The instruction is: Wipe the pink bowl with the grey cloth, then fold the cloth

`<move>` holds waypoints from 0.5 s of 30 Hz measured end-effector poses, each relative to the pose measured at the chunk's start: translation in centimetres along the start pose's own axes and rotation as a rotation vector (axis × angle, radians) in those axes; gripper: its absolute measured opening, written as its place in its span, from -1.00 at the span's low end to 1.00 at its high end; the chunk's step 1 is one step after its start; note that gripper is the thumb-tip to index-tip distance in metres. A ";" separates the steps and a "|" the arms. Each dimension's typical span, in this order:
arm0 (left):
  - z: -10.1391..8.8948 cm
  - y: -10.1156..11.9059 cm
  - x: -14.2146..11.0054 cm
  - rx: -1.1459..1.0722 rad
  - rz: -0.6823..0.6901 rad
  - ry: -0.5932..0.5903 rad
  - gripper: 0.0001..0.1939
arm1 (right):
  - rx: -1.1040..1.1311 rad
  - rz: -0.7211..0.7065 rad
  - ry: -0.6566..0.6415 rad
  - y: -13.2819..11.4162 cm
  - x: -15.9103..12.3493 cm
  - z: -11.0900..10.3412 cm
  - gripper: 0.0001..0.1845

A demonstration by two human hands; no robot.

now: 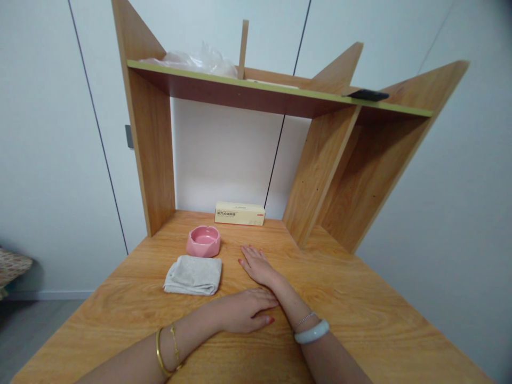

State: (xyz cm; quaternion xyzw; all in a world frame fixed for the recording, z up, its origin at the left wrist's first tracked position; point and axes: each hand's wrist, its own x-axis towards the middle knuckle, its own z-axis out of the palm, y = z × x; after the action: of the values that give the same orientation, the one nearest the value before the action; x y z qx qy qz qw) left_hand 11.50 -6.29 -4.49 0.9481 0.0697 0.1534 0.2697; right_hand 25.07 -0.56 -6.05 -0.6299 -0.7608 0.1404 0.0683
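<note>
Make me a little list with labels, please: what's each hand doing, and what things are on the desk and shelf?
Left hand: palm down on the desk, holding nothing
Right hand: palm down, farther forward, holding nothing
Cloth: gray, folded, nearer than the bowl
Bowl: pink, with angled sides
Box: cream, behind the bowl, toward the right
Shelf: crumpled see-through plastic, dark flat thing

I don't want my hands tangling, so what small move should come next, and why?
I'd probably draw the left hand back toward the folded cloth: its fingers lie close to the right hand, and both hands look empty, palms down on the desk.
</note>
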 end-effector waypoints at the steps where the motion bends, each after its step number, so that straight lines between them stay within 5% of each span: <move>1: 0.0 0.0 0.0 -0.004 0.002 0.003 -0.61 | -0.003 0.000 0.001 0.0 0.0 0.0 -0.34; 15: 0.0 -0.1 0.0 -0.014 0.002 0.002 -0.60 | -0.002 -0.002 0.016 -0.1 -0.1 0.1 -0.36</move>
State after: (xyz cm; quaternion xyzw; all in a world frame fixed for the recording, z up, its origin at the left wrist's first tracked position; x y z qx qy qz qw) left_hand 11.54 -6.21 -4.57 0.9461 0.0682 0.1552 0.2760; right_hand 24.99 -0.65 -6.12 -0.6303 -0.7610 0.1348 0.0737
